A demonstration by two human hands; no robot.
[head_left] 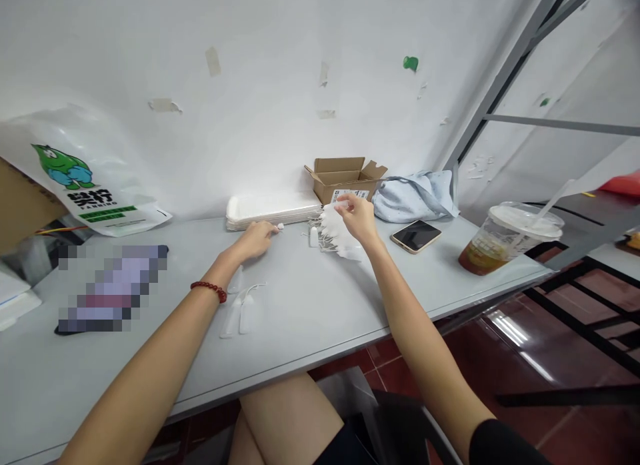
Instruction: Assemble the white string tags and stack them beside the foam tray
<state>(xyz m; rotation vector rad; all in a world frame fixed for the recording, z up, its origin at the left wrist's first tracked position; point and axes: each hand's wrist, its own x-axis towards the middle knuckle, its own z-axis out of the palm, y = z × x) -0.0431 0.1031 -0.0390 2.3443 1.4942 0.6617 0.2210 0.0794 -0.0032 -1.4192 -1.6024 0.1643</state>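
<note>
Head view: white tags (342, 233) lie before the box (340, 165), by my half-curled right hand (357, 217); left of the box, my loosely bent left hand (256, 240) meets a white bit (281, 227). Whether either grips, I can't tell. Snagged strings (324, 243) could scatter the tags.

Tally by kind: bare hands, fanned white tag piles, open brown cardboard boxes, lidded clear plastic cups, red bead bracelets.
Left hand and right hand: 2
Fanned white tag pile: 1
Open brown cardboard box: 1
Lidded clear cup: 1
Red bead bracelet: 1
Total: 6
</note>
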